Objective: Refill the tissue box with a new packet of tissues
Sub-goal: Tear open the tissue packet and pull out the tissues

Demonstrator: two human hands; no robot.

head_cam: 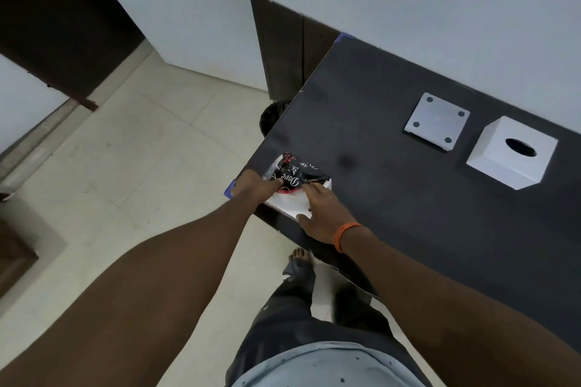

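A tissue packet [294,179] with a black printed wrapper and white tissues showing lies at the near left corner of the dark table [393,198]. My left hand [257,187] grips its left side, fingers on the wrapper. My right hand [323,214] holds its right side and near edge. The white cube tissue box [509,163], with an oval slot on top, stands at the far right of the table. Its flat white base plate [437,119], four round pads facing up, lies to the left of the box.
A dark bin [272,116] stands on the tiled floor beside the table's far left edge. White walls rise behind the table. My legs and a foot [298,256] are below the table's near edge.
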